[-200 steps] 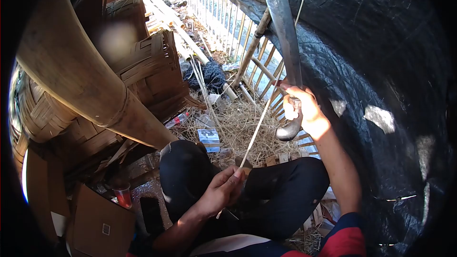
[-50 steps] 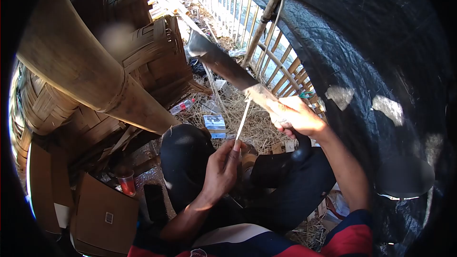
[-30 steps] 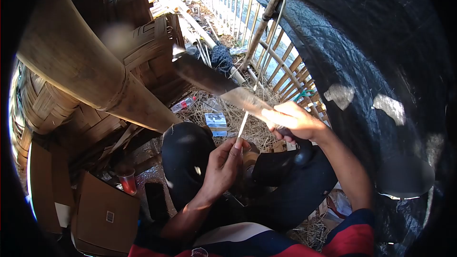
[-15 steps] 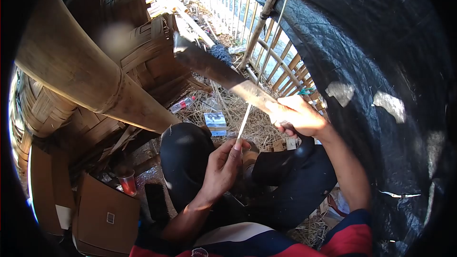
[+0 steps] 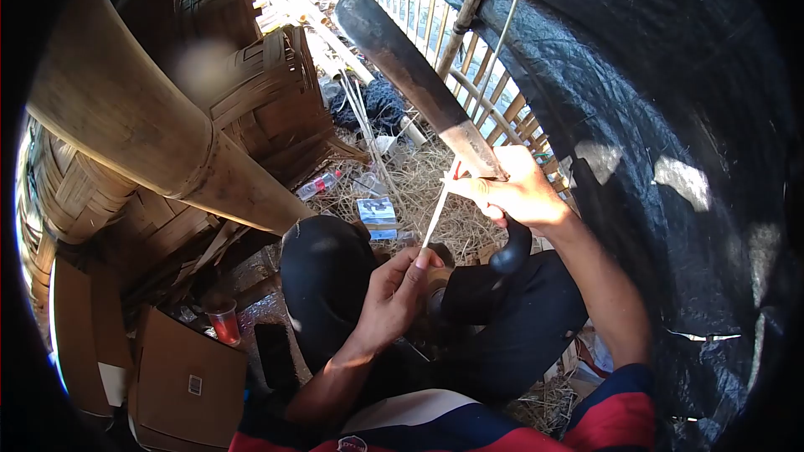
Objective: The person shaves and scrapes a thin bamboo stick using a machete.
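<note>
My left hand [image 5: 392, 291] is closed on the lower end of a thin pale strip [image 5: 435, 219], probably bamboo, pinched between thumb and fingers. The strip slants up to my right hand [image 5: 521, 194], which is closed around a machete [image 5: 410, 71]. Its long dark blade points up and to the left, and a dark curved handle end [image 5: 512, 253] sticks out below the fist. At the strip's upper end, the fingers of my right hand lie against it near the blade's base. Whether the edge touches the strip is unclear.
A thick bamboo pole [image 5: 188, 163] slants across the left, before woven bamboo panels [image 5: 276, 100]. Black sheeting [image 5: 670, 117] hangs at right beside a slatted fence [image 5: 494, 84]. Around my legs lie straw, a plastic bottle [image 5: 318, 187], a cup [image 5: 224, 324], a phone [image 5: 275, 355] and cardboard [image 5: 184, 377].
The machete has swung more upright, its tip moving up and to the right. My right hand's fingers have come onto the strip's upper end. My left hand has barely moved.
</note>
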The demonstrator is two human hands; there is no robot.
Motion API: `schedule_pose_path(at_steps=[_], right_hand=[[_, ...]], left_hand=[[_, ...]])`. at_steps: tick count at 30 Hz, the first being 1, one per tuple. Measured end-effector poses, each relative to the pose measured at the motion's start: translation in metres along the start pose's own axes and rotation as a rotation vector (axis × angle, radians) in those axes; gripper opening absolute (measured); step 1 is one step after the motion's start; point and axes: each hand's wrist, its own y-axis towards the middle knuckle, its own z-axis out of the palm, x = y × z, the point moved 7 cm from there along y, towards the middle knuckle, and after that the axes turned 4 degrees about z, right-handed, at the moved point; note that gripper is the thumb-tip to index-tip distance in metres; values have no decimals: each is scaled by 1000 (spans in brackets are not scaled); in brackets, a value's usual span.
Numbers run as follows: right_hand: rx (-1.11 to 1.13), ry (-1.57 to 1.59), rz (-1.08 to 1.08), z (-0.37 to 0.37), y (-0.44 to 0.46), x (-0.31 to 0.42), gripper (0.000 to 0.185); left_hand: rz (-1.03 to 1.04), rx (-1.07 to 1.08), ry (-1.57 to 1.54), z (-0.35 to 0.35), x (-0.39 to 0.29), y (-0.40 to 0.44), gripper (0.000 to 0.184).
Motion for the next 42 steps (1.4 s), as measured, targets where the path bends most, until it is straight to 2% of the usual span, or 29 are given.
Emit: schedule_pose_path(at_steps=[3, 6, 11, 21, 25, 28, 42], right_hand=[[21, -5, 36, 7, 3, -6, 17], [73, 38, -32, 10, 8, -7, 20], [31, 65, 7, 10, 3, 0, 23], [-17, 48, -33, 11, 4, 6, 15], [35, 47, -1, 16, 10, -6, 16], [48, 68, -6, 18, 12, -8, 23], [127, 28, 46, 19, 7, -9, 17]], left_hand=[[-36, 17, -53, 1, 1, -2, 25], [-48, 14, -117, 1, 0, -2, 25], [-73, 23, -155, -2, -3, -3, 24], [-104, 18, -190, 0, -1, -2, 22], [-110, 31, -194, 0, 2, -2, 23], [-122, 47, -224, 0, 2, -4, 24], [-139, 74, -274, 0, 1, -5, 25]])
